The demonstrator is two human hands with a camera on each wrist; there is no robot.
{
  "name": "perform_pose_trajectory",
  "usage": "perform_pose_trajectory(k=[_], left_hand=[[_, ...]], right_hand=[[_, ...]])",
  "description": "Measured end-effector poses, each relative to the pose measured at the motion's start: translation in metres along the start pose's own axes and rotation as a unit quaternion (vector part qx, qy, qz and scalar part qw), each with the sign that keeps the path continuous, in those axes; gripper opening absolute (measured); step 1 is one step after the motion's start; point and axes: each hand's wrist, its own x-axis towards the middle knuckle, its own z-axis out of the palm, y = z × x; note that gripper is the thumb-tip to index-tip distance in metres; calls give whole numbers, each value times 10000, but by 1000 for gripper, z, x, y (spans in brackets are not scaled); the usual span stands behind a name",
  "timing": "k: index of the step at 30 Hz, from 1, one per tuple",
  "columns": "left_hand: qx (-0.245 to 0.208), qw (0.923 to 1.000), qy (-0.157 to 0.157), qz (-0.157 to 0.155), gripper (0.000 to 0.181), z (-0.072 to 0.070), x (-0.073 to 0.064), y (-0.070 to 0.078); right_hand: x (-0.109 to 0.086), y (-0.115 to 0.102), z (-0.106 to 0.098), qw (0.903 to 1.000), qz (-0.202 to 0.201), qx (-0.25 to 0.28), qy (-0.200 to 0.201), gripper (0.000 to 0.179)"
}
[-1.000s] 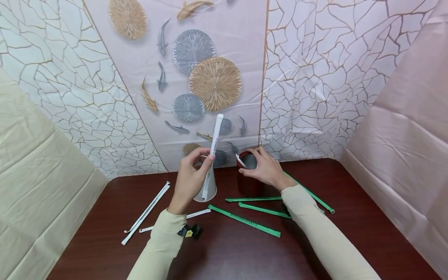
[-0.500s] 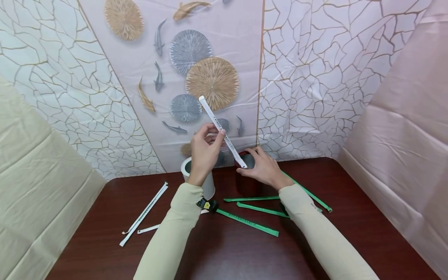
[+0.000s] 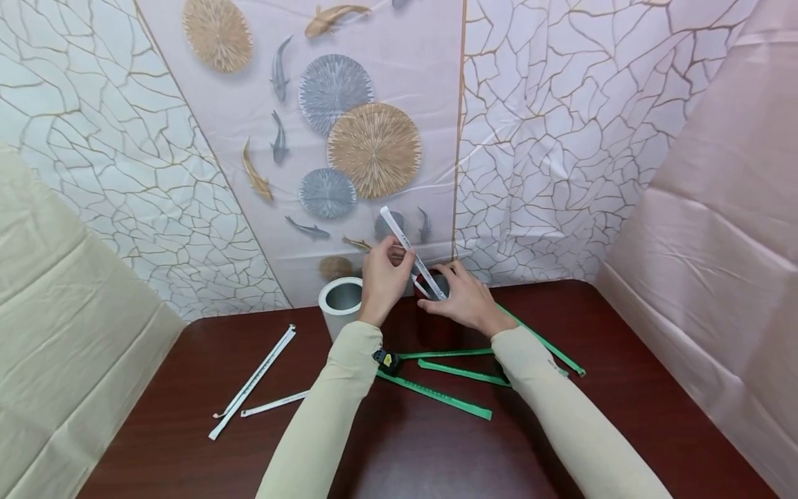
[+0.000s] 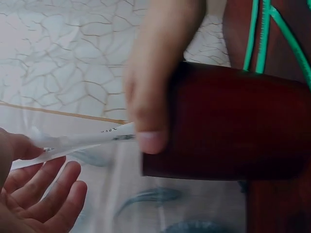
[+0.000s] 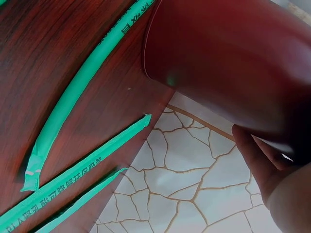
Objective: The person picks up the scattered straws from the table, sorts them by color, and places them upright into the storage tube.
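My left hand (image 3: 385, 277) pinches a white paper-wrapped straw (image 3: 397, 231) between thumb and fingers. The straw slants down to the right, its lower end at the mouth of a dark red cup (image 3: 430, 326). With thumb and fingers at both sides of the rim, my right hand (image 3: 469, 299) grips this cup. Another white straw (image 3: 422, 284) leans inside it. In the left wrist view the held straw (image 4: 97, 140) runs behind my right thumb at the cup's rim. The cup's smooth side (image 5: 218, 53) fills the upper right of the right wrist view.
A white cup (image 3: 333, 319) stands left of the red one, partly behind my left arm. White wrapped straws (image 3: 255, 380) lie on the table (image 3: 430, 450) at left. Several green wrapped straws (image 3: 445, 397) lie in front and to the right. A patterned cloth (image 3: 561, 138) hangs behind.
My left hand has carried the white straw rightwards from in front of the white cup, tilting it, then lowered it to the red cup's mouth. My right hand has stayed on the red cup.
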Motion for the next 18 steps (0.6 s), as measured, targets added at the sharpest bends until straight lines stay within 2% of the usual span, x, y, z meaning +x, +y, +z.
perform_pose_trajectory(k=[4,8,11,15,18], left_hand=[[279,9992,-215,-187,17,7,-5,-8],[519,9954,-668,-460,31,4,-11,-11],[485,9921,-939,-670,42,-5,-15,-11],[322,9905,-1027,-850,50,-24,-19,-6],[197,9908,-1068,-806,49,-43,-24,-1]], right_hand=[[-1,1,1,10000,1,-52,-41,89],[-1,0,1,9999,24,-43,-125,93],[-1,-1,1,9998,53,-12,-202,93],[-1,-2,0,9997,57,-7,-223,92],[0,0,-2,9998,53,-42,-208,93]])
